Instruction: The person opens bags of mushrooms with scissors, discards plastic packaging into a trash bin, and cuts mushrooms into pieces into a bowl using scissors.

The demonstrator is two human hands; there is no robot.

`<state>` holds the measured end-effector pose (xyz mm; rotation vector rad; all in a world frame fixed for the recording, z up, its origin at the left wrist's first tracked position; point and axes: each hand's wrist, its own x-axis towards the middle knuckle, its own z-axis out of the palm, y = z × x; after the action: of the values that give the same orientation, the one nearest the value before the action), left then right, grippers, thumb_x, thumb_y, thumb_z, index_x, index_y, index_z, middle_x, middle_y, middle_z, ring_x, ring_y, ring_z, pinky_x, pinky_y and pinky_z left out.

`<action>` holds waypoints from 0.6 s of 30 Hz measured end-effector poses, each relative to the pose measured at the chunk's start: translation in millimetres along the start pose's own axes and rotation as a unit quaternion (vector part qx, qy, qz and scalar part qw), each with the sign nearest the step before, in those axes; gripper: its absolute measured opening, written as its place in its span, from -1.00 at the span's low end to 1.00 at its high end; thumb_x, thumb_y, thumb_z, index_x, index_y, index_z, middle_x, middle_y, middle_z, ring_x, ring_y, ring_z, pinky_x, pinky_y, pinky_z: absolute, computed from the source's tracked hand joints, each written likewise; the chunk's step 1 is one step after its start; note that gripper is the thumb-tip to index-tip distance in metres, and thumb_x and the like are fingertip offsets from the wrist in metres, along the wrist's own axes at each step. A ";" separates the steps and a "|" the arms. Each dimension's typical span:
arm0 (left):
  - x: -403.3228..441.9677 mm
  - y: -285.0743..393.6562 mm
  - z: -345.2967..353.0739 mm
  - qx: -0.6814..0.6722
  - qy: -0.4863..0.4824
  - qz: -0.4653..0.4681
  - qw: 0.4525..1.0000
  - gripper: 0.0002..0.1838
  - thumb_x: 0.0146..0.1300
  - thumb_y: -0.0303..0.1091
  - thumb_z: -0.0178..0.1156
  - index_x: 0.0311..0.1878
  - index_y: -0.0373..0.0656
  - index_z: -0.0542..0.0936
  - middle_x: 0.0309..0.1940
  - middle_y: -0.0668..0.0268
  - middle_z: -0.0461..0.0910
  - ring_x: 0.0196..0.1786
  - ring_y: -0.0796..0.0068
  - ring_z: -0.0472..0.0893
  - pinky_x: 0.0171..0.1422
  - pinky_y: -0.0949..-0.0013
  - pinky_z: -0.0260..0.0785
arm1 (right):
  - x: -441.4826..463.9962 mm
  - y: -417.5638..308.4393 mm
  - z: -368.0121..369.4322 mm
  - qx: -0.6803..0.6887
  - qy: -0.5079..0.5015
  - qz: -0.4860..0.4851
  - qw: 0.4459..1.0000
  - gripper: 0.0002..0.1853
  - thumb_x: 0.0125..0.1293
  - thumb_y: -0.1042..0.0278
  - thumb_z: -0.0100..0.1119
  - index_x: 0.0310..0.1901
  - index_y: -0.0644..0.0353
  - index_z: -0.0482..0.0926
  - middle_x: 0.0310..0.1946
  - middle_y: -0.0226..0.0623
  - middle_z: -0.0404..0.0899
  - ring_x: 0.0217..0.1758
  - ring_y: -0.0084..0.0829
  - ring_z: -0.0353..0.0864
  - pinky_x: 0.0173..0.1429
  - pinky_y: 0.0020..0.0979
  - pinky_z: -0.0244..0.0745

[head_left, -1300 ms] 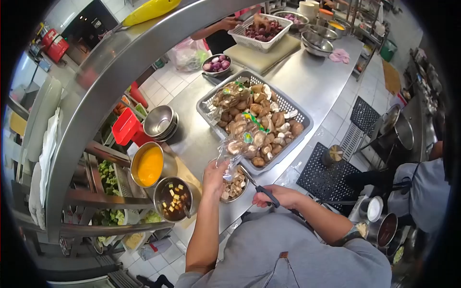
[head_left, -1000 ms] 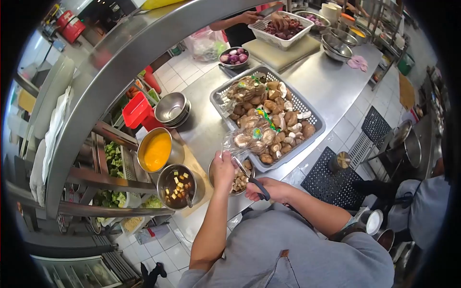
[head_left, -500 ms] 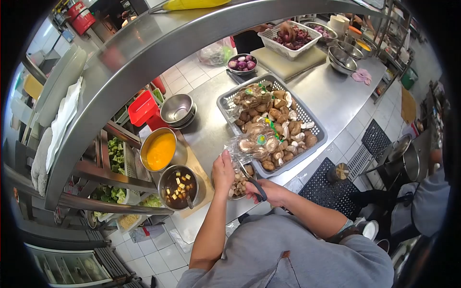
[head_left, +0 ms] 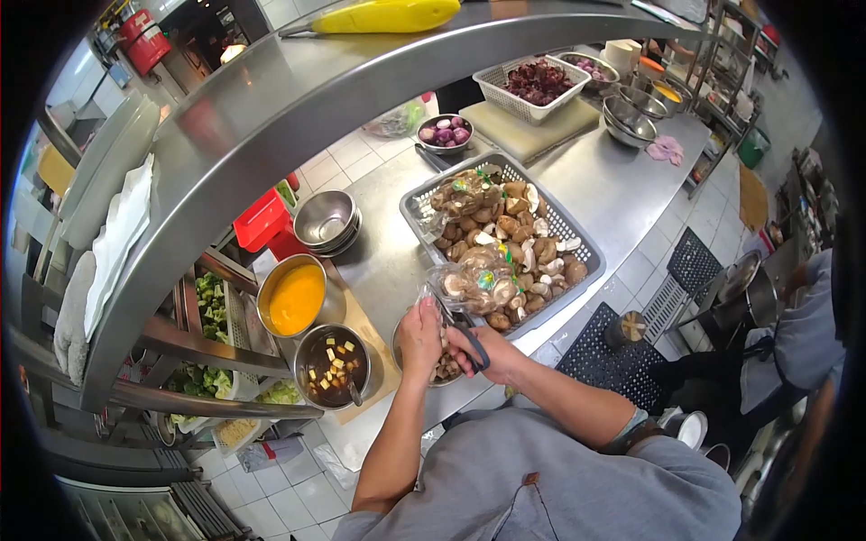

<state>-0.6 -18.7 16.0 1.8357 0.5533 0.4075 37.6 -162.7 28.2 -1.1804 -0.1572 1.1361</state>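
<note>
Closed fingers of my left hand hold something small over the metal bowl of cut mushroom pieces; it is mostly hidden. My right hand grips black-handled scissors, their blades close to my left fingers. Just beyond my hands, a clear plastic bag of mushrooms lies on the near left part of a grey perforated crate. Loose brown mushrooms fill the crate, with another bagged bunch at its far left.
Left of my hands stand a pot of orange liquid, a pot of dark liquid with pale cubes and stacked metal bowls. A steel shelf arches overhead. Farther back are onions and a white basket. A co-worker stands right.
My right hand and the scissors have moved up and left, closer to my left hand. The co-worker's hands at the white basket have gone out of sight.
</note>
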 end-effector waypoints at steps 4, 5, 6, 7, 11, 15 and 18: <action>-14.0 28.8 -8.5 -0.002 -0.064 -0.038 0.997 -0.56 0.45 -0.14 -0.11 -0.46 -0.26 0.47 -0.64 0.23 0.47 -0.53 0.43 0.48 -0.38 0.27 0.29 | 0.0 -8.5 15.2 0.147 -0.021 -0.022 0.989 -0.48 0.29 -0.24 0.12 -0.39 0.15 0.47 -0.56 -0.43 0.41 -0.56 -0.50 0.38 -0.44 -0.47 0.34; -14.9 31.3 -12.0 0.000 -0.064 -0.038 0.997 -0.56 0.45 -0.14 -0.11 -0.46 -0.26 0.47 -0.64 0.23 0.47 -0.53 0.43 0.48 -0.38 0.27 0.29 | 0.6 -10.6 15.3 0.095 -0.011 0.003 0.995 -0.48 0.31 -0.25 0.08 -0.38 0.15 0.48 -0.55 -0.43 0.41 -0.56 -0.50 0.38 -0.42 -0.48 0.34; -14.9 32.7 -16.7 0.018 -0.074 -0.020 0.997 -0.58 0.45 -0.16 -0.10 -0.46 -0.27 0.46 -0.64 0.23 0.47 -0.52 0.41 0.49 -0.37 0.27 0.30 | 0.7 -11.3 15.1 0.042 -0.001 0.029 0.999 -0.48 0.33 -0.25 0.05 -0.37 0.16 0.48 -0.55 -0.43 0.42 -0.55 -0.50 0.39 -0.41 -0.49 0.33; -13.5 32.9 -20.5 0.034 -0.083 -0.001 0.996 -0.59 0.45 -0.18 -0.10 -0.46 -0.27 0.46 -0.63 0.22 0.48 -0.52 0.39 0.50 -0.37 0.28 0.32 | 1.7 -6.8 14.1 0.045 -0.007 0.017 0.999 -0.47 0.31 -0.25 0.07 -0.38 0.17 0.48 -0.58 -0.43 0.43 -0.57 -0.51 0.38 -0.43 -0.51 0.30; 0.7 26.6 -42.8 0.050 -0.039 0.049 0.997 -0.64 0.43 -0.21 -0.04 -0.40 -0.30 0.50 -0.52 0.18 0.51 -0.42 0.28 0.50 -0.23 0.33 0.36 | -39.7 -18.7 -28.8 -0.100 -0.184 0.064 0.976 -0.46 0.21 -0.22 0.24 -0.57 0.15 0.47 -0.65 -0.43 0.43 -0.57 -0.56 0.39 -0.48 -0.49 0.30; 4.4 13.9 -34.8 -0.081 -0.065 0.050 0.993 -0.80 0.35 -0.33 0.12 -0.35 -0.26 0.49 -0.35 0.34 0.42 -0.24 0.58 0.41 -0.16 0.48 0.28 | -83.1 -50.3 -41.3 -0.448 0.065 -0.062 0.890 -0.49 -0.02 -0.07 0.49 -0.44 0.29 0.54 -0.60 -0.33 0.50 -0.44 -0.53 0.51 -0.34 -0.39 0.39; 5.1 23.5 -17.8 -0.166 -0.101 -0.005 0.981 -0.79 0.34 -0.33 0.16 -0.36 -0.26 0.47 -0.40 0.43 0.39 -0.28 0.68 0.37 -0.22 0.53 0.23 | -55.9 -71.6 -15.1 -0.459 0.246 -0.310 0.795 -0.50 -0.09 0.17 0.55 -0.25 0.28 0.46 -0.42 -0.16 0.54 -0.38 -0.17 0.56 -0.27 -0.25 0.43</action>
<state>-1.8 -8.2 44.0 1.5299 0.3324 0.2833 64.3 -210.4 102.4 -2.0392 -0.6943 0.0736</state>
